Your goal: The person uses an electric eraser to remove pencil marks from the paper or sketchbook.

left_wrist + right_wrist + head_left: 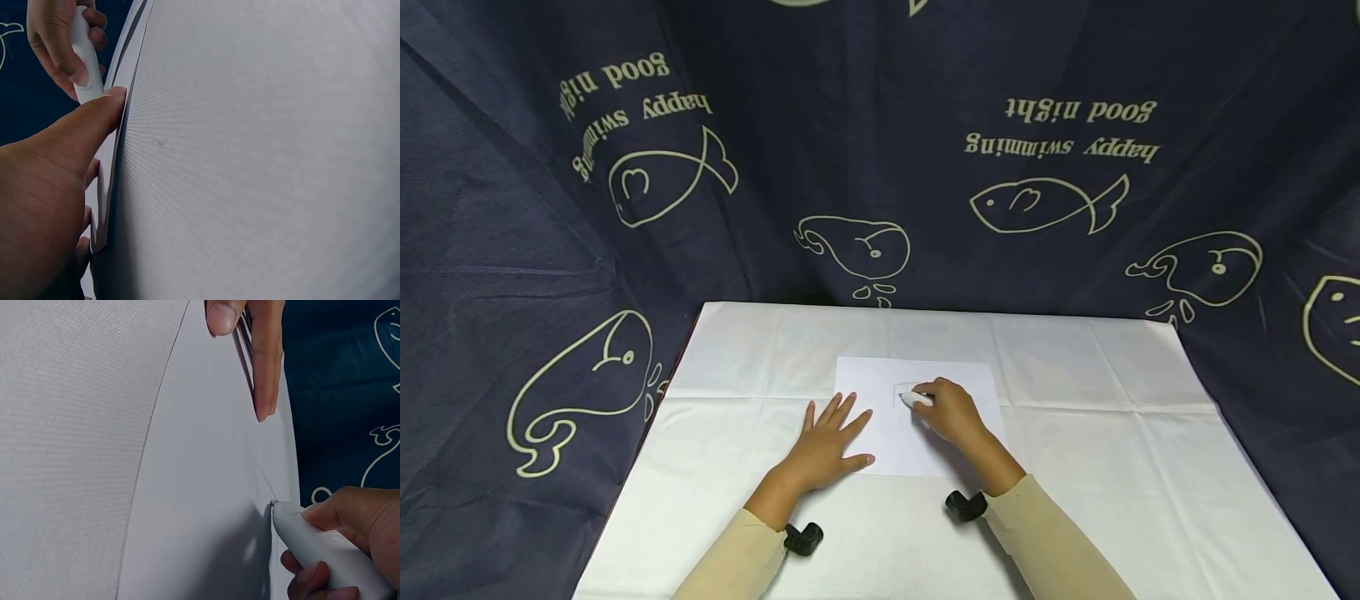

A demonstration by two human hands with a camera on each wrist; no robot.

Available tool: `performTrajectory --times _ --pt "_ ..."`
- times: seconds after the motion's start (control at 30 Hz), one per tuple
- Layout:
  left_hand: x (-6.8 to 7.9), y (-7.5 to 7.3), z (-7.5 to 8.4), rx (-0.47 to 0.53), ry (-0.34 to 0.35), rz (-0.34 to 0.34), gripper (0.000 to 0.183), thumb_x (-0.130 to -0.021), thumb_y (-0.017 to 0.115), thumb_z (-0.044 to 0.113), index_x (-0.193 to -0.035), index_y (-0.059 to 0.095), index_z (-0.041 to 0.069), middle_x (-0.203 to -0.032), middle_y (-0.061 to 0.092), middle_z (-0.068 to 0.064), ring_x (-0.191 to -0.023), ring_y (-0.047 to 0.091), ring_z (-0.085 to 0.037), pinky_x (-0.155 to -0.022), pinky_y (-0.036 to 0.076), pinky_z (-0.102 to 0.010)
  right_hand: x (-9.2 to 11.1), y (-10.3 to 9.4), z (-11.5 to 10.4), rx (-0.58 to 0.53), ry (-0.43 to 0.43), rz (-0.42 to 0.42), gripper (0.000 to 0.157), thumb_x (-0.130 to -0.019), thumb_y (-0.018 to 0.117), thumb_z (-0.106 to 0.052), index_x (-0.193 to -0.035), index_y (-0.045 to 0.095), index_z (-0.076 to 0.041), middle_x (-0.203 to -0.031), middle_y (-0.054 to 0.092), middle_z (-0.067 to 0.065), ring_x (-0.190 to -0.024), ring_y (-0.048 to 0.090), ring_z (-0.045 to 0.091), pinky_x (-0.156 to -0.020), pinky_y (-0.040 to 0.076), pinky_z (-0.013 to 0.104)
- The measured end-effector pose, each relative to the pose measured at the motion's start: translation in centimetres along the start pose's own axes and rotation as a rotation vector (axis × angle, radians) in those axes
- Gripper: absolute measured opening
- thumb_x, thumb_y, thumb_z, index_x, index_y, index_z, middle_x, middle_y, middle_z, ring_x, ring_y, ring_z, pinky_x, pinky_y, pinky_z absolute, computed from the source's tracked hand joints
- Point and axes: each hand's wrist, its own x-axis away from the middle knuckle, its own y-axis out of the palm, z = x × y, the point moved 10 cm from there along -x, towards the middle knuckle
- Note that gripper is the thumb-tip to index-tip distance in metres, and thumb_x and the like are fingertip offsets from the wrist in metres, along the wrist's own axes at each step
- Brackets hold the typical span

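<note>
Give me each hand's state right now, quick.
Left hand: open, fingers spread on the white paper sheet.
Right hand: closed, holding a white handheld tool, likely a cutter.

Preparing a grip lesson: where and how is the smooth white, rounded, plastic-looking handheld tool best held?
Probably around the tool's thick body, from the right, as the right hand grips it: its narrow tip points left over the white rectangular paper sheet.

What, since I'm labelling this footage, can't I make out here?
Paper, near left corner: head view, covered by the left hand.
Marks on it: head view, too faint to tell drawn from cut.
White tool, tip: left wrist view, behind the left thumb.
Rightmost fish: head view, tail end cut off by the right edge.
</note>
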Motion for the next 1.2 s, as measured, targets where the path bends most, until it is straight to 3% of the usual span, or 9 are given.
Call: performTrajectory --times 0.3,0.7,1.2 --pt "0.01 0.03 -0.01 -0.006 -0.004 -0.007 0.076 -0.096 0.057 0.059 -0.159 0.036 0.022 -0.17 0.017 -0.011 -0.159 0.011 -0.036 -0.121 0.006 -0.072 -0.01 0.11 -0.08 -0.008 0.003 -0.003 0.027 -0.088 0.076 -0.019 -0.114 0.078 -0.011 -0.088 0.068 0.005 -0.073 0.052 0.015 -0.073 0.049 0.036" --pt "-0.07 -0.03 0.13 0.005 0.004 0.01 0.073 -0.096 0.06 0.055 -0.157 0.039 0.02 -0.169 0.021 -0.014 -0.158 0.013 -0.038 -0.12 0.007 -0.073 -0.04 0.23 -0.25 0.0 -0.003 -0.004 0.026 -0.088 0.075 -0.018 -0.113 0.078 -0.01 -0.093 0.071 0.008 -0.079 0.061 0.02 -0.077 0.053 0.041" --pt "-0.08 -0.06 0.13 -0.005 -0.001 0.006 0.073 -0.097 0.059 0.055 -0.157 0.039 0.02 -0.169 0.021 -0.013 -0.158 0.013 -0.038 -0.12 0.007 -0.073 -0.12 0.3 0.22 -0.001 0.024 -0.018 0.027 -0.09 0.075 -0.02 -0.115 0.077 -0.012 -0.096 0.071 0.007 -0.078 0.058 0.019 -0.074 0.05 0.038"
